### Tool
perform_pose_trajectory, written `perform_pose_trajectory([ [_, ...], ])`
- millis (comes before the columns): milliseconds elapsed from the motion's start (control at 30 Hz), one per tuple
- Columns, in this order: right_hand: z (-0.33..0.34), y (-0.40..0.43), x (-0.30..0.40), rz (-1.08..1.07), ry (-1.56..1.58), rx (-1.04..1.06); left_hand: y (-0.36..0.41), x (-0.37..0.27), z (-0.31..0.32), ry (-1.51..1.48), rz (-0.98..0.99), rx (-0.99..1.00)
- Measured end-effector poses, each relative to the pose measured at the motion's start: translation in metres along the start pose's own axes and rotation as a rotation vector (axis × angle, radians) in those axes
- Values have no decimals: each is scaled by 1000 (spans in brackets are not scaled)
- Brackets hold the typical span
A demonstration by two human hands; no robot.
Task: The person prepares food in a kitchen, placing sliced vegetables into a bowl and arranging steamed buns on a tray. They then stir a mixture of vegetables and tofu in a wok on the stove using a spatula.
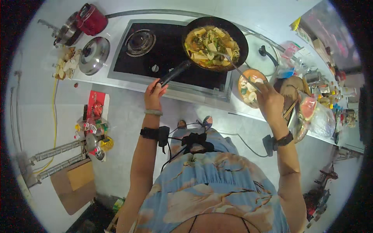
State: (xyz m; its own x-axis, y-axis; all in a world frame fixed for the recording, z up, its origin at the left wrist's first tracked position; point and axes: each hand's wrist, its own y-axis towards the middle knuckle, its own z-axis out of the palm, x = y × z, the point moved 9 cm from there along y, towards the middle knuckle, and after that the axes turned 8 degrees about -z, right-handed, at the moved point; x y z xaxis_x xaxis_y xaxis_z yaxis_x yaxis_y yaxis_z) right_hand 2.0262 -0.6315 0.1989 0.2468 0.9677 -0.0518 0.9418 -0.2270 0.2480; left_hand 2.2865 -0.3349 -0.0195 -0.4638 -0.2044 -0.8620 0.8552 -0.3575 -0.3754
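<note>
A black wok [244, 43] stands over the right side of the gas hob [116, 65], filled with tofu slices, greens and other food [212, 46] in broth. Its black handle [176, 72] points towards me, and my left hand [156, 91] is closed around the handle's end. My right hand [269, 100] grips a long metal spatula or ladle [240, 72], whose far end lies in the food. Just below that wrist side, partly behind my right hand, is an orange plate [241, 94] with white slices and some green pieces.
A glass lid [256, 56] lies right of the wok. Farther right are a wooden cutting board [293, 87], a cut watermelon piece [308, 107] and bottles [326, 102]. Left of the hob are a steel lid [94, 58] and a red pot [92, 21]. Bottles [94, 128] stand on the left.
</note>
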Motion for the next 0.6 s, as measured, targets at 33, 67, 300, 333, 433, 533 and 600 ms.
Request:
perform_pose_trajectory([
  [33, 1, 6, -1, 13, 17, 0, 0, -1, 1, 3, 6, 4],
  [67, 3, 13, -1, 24, 35, 1, 0, 0, -1, 23, -11, -2],
  [300, 86, 70, 2, 22, -45, -41, 1, -5, 5, 63, -18, 30],
  [333, 85, 69, 0, 30, -29, -39, 0, -6, 6, 56, -7, 37],
  [433, 72, 61, -4, 58, 4, -1, -7, -6, 4, -1, -15, 4],
  [533, 56, 36, -12, 123, 42, 46, -6, 0, -4, -2, -10, -43],
  [600, 60, 25, -22, 206, 114, 29, -4, 1, 0, -16, -10, -24],
])
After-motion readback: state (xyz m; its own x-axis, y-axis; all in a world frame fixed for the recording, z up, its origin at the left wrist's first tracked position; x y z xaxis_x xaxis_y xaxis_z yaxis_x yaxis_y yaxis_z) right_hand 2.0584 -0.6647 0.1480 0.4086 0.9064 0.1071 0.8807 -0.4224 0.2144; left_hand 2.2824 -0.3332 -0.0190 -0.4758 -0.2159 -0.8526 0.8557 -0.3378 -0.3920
